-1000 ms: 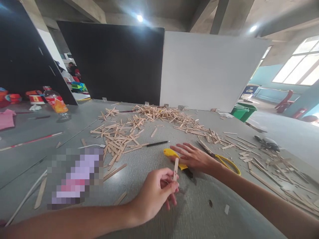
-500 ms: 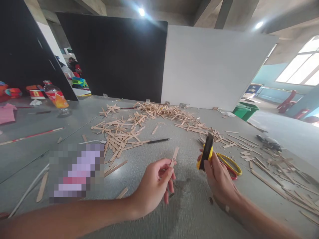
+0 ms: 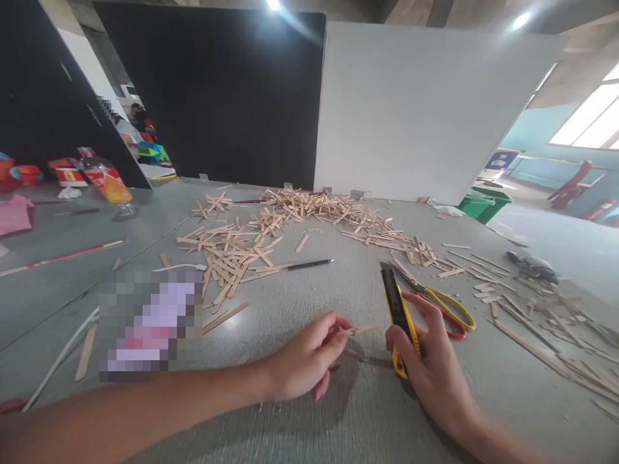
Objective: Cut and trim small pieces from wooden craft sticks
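Between the thumb and fingers of my left hand [image 3: 312, 354] is a thin wooden craft stick [image 3: 366, 328], pointing right across the table's middle. My right hand [image 3: 432, 361] is closed around a yellow and black utility knife [image 3: 401, 319]. The knife's blade end points up and away from me. Just beyond my right hand lie scissors [image 3: 447, 309] with red and yellow handles. A gap separates the stick's free end from the knife.
Loose craft sticks [image 3: 236, 261] are heaped in an arc across the grey table [image 3: 271, 425]. A black pen [image 3: 310, 264] lies ahead of my left hand. Cut strips [image 3: 536, 348] are scattered at right. A drink bottle [image 3: 104, 177] stands at left; black and white panels rise behind.
The craft stick has swung from nearly upright to pointing right. My right hand has turned and lowered the knife, uncovering more of the scissors.
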### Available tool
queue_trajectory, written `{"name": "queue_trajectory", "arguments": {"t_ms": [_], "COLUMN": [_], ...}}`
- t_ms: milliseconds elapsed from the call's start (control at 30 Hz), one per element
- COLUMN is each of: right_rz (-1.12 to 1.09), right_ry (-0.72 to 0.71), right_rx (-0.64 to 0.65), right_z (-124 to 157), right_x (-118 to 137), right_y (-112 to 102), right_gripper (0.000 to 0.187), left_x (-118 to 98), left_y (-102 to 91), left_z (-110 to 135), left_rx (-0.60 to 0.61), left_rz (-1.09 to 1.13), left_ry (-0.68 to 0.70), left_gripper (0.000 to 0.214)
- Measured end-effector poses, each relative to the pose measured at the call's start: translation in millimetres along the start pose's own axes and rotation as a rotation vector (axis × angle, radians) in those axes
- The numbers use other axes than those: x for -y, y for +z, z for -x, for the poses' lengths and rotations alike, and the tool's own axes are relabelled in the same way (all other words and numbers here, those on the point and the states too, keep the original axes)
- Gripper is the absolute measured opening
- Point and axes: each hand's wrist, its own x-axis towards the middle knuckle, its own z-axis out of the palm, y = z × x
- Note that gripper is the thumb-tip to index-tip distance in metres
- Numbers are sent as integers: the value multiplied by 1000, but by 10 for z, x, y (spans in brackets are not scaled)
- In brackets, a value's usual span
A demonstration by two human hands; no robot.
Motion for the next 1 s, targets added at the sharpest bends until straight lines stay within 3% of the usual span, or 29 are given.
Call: {"name": "queue_trajectory", "arguments": {"t_ms": [300, 400, 567, 700, 1000], "right_rz": [43, 43, 196, 273, 253], "right_ry": [-70, -91, -235, -322, -349], "right_rx": [57, 75, 142, 198, 257], "right_z": [151, 149, 160, 158, 112], "right_x": [62, 58, 43, 54, 91], "right_y": [-34, -48, -91, -113, -108], "right_gripper": [49, 47, 44, 47, 51], "left_x": [-30, -14, -26, -53, -46], "left_y": [-40, -64, -87, -88, -83], "left_z": [-1, -38, -67, -33, -46], "left_rx": [13, -32, -90, -98, -203], "left_rz": [30, 51, 83, -87, -278], "left_ry": [36, 50, 86, 120, 169], "left_gripper": [28, 31, 34, 50, 42]}}
